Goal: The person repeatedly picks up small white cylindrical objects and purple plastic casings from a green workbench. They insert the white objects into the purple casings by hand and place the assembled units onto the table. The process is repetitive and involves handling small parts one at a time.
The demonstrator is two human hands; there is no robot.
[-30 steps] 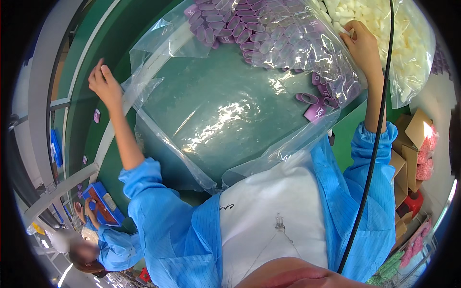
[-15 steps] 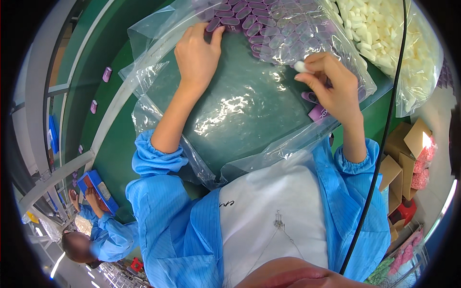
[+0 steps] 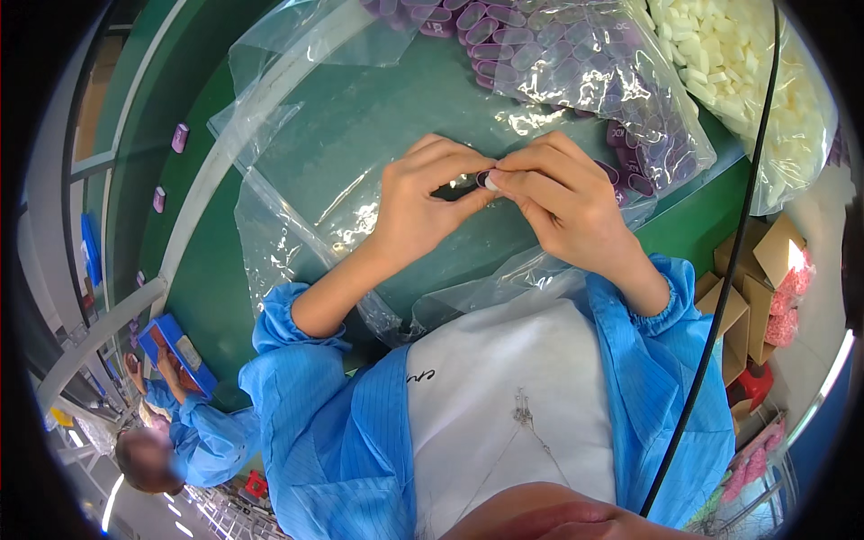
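My two hands meet over the middle of the plastic-covered green table. My left hand [image 3: 418, 193] pinches a small purple oval case [image 3: 481, 178], mostly hidden by the fingers. At its open end, my right hand [image 3: 571, 202] holds a small white oval piece [image 3: 490, 183] between thumb and fingers. Whether the piece sits inside the case or only against it, I cannot tell. Beyond my hands lies a pile of purple oval cases [image 3: 490, 40], partly under a clear plastic bag [image 3: 576, 67].
A clear bag of white pieces [image 3: 720, 54] stands at the far right. Single purple cases [image 3: 180, 138] lie on the green surface at left. A black cable [image 3: 720, 306] hangs at right, near cardboard boxes [image 3: 733, 310]. At lower left a co-worker [image 3: 211, 441] reaches into a blue tray [image 3: 198, 378].
My left hand has come back from the pile with a purple case. My right hand has moved left and nearer with the white piece, bringing it to the case.
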